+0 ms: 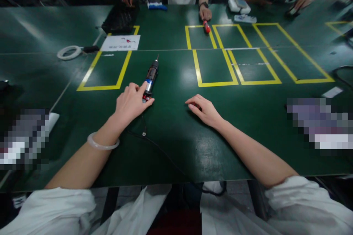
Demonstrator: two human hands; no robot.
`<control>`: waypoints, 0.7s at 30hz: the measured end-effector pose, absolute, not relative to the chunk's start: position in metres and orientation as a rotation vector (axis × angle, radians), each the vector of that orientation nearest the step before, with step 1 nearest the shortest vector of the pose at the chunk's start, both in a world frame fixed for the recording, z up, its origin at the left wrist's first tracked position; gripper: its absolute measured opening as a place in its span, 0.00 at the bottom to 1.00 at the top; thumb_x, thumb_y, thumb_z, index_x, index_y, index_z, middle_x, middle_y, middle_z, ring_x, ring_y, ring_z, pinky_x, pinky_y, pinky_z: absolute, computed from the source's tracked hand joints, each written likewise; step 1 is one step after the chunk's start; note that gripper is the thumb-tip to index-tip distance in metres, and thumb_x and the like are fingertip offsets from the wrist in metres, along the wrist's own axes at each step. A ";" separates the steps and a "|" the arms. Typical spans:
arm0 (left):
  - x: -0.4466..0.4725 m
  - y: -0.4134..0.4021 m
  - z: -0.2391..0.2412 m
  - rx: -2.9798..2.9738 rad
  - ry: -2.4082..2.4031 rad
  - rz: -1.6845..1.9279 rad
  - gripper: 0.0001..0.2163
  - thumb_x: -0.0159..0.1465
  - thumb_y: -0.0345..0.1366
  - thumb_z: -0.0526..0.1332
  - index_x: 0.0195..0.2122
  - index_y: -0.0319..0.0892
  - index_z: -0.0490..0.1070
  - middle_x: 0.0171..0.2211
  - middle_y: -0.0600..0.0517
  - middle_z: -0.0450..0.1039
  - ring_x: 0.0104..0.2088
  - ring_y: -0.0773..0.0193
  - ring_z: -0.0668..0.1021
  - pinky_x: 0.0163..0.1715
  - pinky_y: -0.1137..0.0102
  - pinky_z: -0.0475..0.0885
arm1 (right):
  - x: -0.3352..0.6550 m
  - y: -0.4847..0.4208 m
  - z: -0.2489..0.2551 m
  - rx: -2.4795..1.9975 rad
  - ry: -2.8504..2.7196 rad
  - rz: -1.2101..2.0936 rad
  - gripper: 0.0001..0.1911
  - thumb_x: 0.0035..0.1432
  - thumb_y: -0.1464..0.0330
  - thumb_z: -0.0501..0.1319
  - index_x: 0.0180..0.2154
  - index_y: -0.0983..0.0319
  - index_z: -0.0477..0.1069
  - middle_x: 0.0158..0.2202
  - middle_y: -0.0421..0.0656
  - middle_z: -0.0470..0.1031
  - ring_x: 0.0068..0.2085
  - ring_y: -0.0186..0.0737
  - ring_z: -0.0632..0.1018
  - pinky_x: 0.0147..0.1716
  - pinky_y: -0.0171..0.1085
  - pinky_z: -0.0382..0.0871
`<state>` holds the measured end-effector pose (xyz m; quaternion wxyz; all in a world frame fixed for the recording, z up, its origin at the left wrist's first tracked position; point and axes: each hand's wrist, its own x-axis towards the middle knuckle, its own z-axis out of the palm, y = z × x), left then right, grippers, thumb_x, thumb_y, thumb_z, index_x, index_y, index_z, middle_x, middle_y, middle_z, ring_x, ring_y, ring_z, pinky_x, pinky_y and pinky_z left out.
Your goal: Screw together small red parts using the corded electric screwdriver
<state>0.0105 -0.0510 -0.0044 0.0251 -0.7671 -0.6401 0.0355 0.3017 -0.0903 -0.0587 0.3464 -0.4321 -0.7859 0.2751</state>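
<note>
My left hand [131, 104] is around the rear end of an electric screwdriver [152, 73], index finger on its blue and silver band and thumb by its red tail. The tool lies on the green table with its bit pointing away from me. From its tail a black cord [165, 154] runs over the table's near edge. My right hand [202, 109] rests on the tabletop to the right, fingers loosely bent, thumb a little apart, holding nothing.
Yellow tape frames [217, 84] mark the green table [171, 125]. A white printed card [120, 43], a coiled white cable [68, 52] and a black tray [118, 20] lie at the back left. Across the table, a co-worker's hand [205, 14] touches a red-handled tool [206, 27].
</note>
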 end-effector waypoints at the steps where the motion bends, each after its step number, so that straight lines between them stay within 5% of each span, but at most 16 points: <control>1: -0.003 -0.046 -0.004 -2.341 -2.013 0.123 0.33 0.67 0.58 0.51 0.69 0.47 0.52 0.55 0.37 0.60 0.51 0.42 0.70 0.44 0.54 0.71 | 0.301 -0.090 -0.059 -1.122 -2.042 0.720 0.10 0.68 0.65 0.55 0.44 0.59 0.73 0.40 0.45 0.73 0.36 0.39 0.74 0.38 0.39 0.69; 7: -0.080 -0.022 0.002 -2.230 -2.181 0.157 0.36 0.67 0.63 0.37 0.68 0.44 0.50 0.56 0.39 0.56 0.53 0.44 0.66 0.48 0.53 0.69 | 0.301 -0.091 -0.058 -1.116 -2.063 0.739 0.09 0.68 0.66 0.55 0.44 0.60 0.73 0.42 0.46 0.74 0.39 0.40 0.75 0.39 0.39 0.69; 14: -0.149 0.000 -0.003 -2.041 -2.378 0.123 0.42 0.62 0.69 0.34 0.67 0.44 0.51 0.57 0.41 0.54 0.53 0.45 0.64 0.49 0.53 0.67 | 0.301 -0.092 -0.059 -1.101 -2.082 0.726 0.09 0.68 0.65 0.55 0.43 0.59 0.73 0.42 0.45 0.74 0.40 0.41 0.75 0.40 0.39 0.69; 21: -0.175 0.004 -0.008 -1.853 -2.458 0.081 0.32 0.69 0.58 0.46 0.65 0.41 0.54 0.60 0.39 0.58 0.53 0.46 0.67 0.45 0.60 0.66 | 0.300 -0.093 -0.060 -1.094 -2.110 0.707 0.09 0.68 0.67 0.55 0.42 0.60 0.73 0.40 0.45 0.73 0.38 0.39 0.75 0.39 0.38 0.68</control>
